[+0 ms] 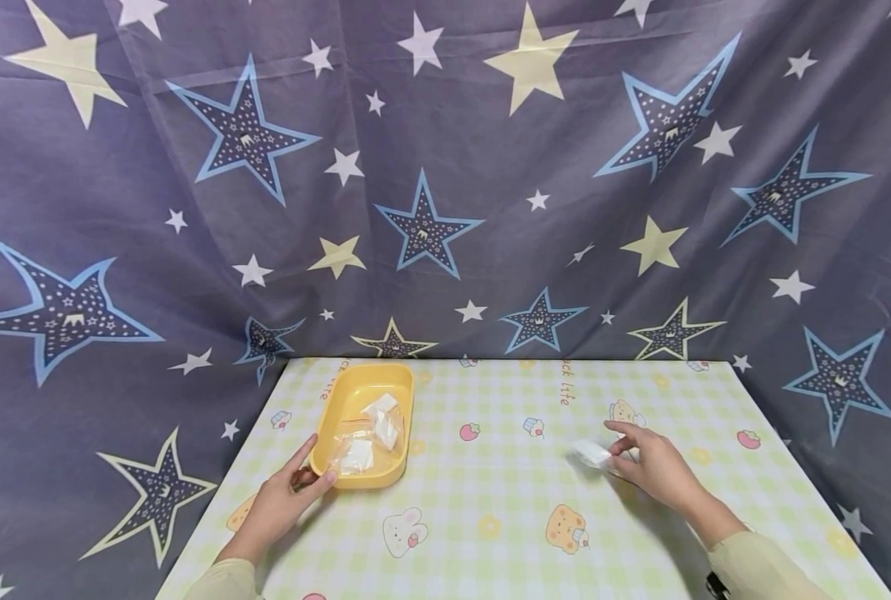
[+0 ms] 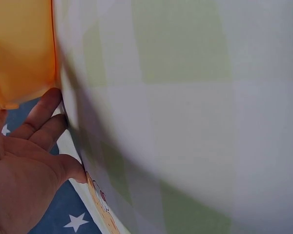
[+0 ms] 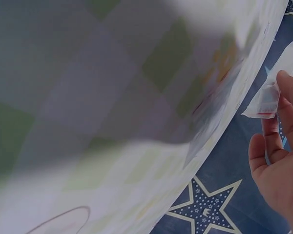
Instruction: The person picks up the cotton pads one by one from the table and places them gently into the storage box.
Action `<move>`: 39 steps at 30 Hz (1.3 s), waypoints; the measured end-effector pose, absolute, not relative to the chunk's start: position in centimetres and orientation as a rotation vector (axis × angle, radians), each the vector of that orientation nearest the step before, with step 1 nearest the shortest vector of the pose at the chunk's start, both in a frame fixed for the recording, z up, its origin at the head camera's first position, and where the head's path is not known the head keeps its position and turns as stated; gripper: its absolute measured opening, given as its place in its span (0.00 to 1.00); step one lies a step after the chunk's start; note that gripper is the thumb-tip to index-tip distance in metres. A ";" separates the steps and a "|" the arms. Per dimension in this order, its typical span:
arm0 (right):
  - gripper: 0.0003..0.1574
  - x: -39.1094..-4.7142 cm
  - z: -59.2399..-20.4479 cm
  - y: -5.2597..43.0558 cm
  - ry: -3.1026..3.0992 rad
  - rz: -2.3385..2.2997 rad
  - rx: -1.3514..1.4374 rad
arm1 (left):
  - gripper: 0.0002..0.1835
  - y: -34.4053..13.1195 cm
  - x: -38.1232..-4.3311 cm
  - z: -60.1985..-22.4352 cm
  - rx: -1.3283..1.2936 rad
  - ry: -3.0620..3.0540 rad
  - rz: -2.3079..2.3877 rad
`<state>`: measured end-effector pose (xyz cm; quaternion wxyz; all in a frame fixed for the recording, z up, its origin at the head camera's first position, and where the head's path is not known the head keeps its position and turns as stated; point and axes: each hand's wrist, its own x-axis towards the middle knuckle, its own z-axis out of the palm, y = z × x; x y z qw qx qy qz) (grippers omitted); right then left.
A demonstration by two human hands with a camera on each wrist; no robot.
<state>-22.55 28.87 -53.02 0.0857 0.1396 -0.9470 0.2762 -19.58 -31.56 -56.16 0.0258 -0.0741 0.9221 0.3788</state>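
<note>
At the back left of the table stands a yellow tray (image 1: 407,417), also partly seen in the left wrist view. Inside it lie small clear bags (image 1: 357,456) with white contents. My left hand (image 1: 282,497) holds the tray's near left corner, thumb at the near side and fingers along the left side. Off to the right, my right hand (image 1: 658,468) pinches a small clear zip bag (image 3: 283,68) with something white in it, above the table. A red line runs along the bag's edge. Its exact contents cannot be made out.
A checked green and white cloth (image 1: 483,475) with cartoon prints covers the table. Behind it hangs a dark star-patterned curtain (image 1: 460,317). In the right wrist view, a translucent plastic piece (image 3: 212,124) with a red line lies on the cloth.
</note>
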 end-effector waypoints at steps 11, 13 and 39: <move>0.37 -23.6 -53.3 26.2 -2.803 0.954 0.446 | 0.47 -31.6 -19.3 -56.2 -0.238 2.846 1.173; 0.37 -23.7 -53.2 25.4 -2.782 0.938 0.454 | 0.47 -31.6 -19.3 -56.3 -0.236 2.846 1.176; 0.37 -27.3 -50.1 11.9 -2.761 1.048 0.710 | 0.47 -31.8 -19.6 -56.3 -0.212 2.854 1.162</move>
